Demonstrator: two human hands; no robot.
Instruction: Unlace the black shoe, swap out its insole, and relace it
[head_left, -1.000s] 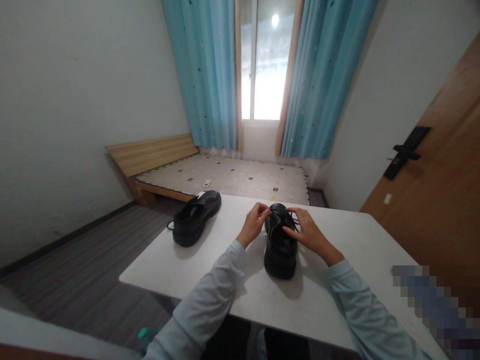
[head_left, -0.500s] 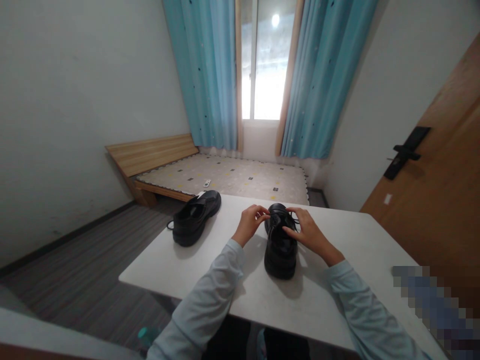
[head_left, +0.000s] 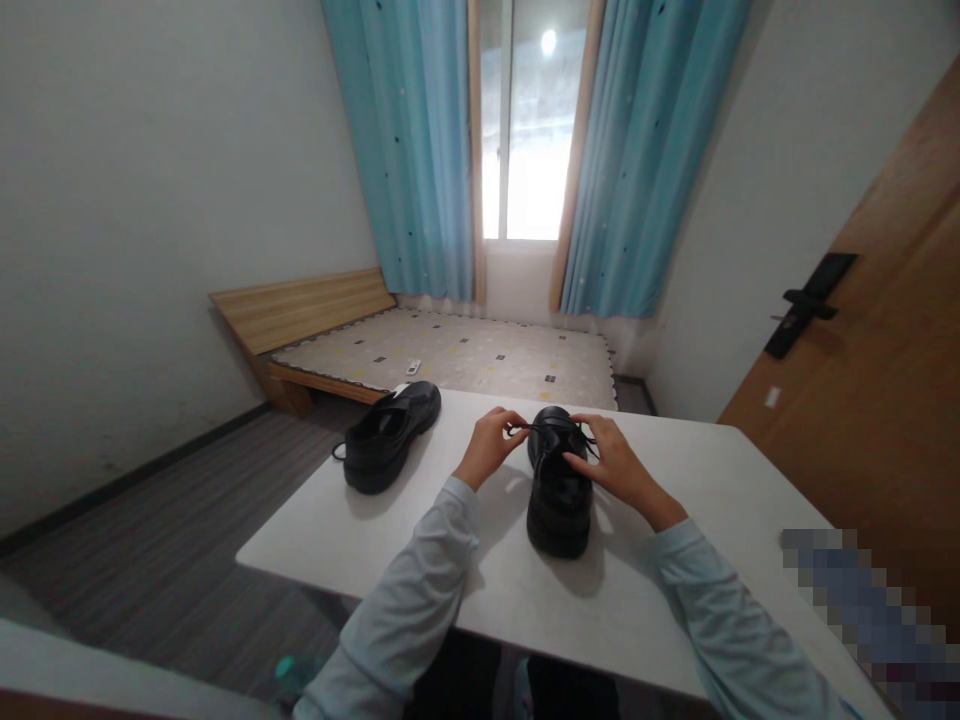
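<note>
A black lace-up shoe (head_left: 559,515) stands on the white table (head_left: 637,620), heel toward me. To its left, my left hand (head_left: 487,445) pinches a black shoelace (head_left: 519,429) and draws it out taut from the shoe. My right hand (head_left: 611,463) grips the shoe's right side, thumb at the opening and fingers by the laces near the front. A second black shoe (head_left: 386,445) rests at the table's left, its toe pointing away, with a lace loop at its side.
Beyond the table is a low bed (head_left: 480,350) with a small white remote (head_left: 413,367) on it. A brown door (head_left: 885,330) with a black handle is at the right. A teal object (head_left: 289,668) sits below the table at the lower left.
My left hand has moved a little left, away from the shoe, pulling the shoelace out with it. The right hand stays on the shoe.
</note>
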